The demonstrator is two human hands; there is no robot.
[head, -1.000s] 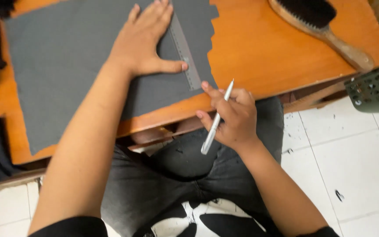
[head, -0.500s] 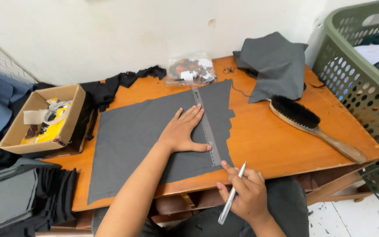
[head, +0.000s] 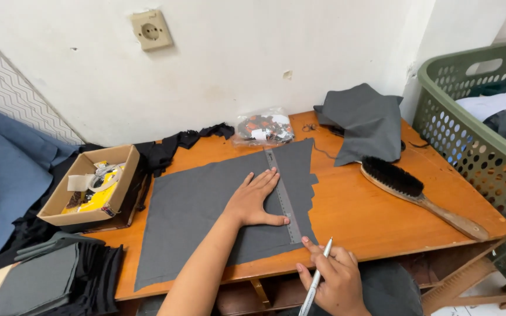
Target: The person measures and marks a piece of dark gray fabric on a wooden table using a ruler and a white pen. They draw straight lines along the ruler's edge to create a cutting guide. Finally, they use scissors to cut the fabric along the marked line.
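Marking step in hand: left hand (head: 257, 202) spread flat, pinning grey ruler (head: 282, 196) onto grey fabric (head: 206, 205) near the table's (head: 352, 216) front edge, right hand (head: 338, 281) pinching a white pen (head: 316, 280) (tip just off the ruler's near end), probably needing ruler steadiness next.

clear plastic bag (head: 263, 127) at table back | open cardboard box (head: 92, 186) left, perhaps yellow packet inside
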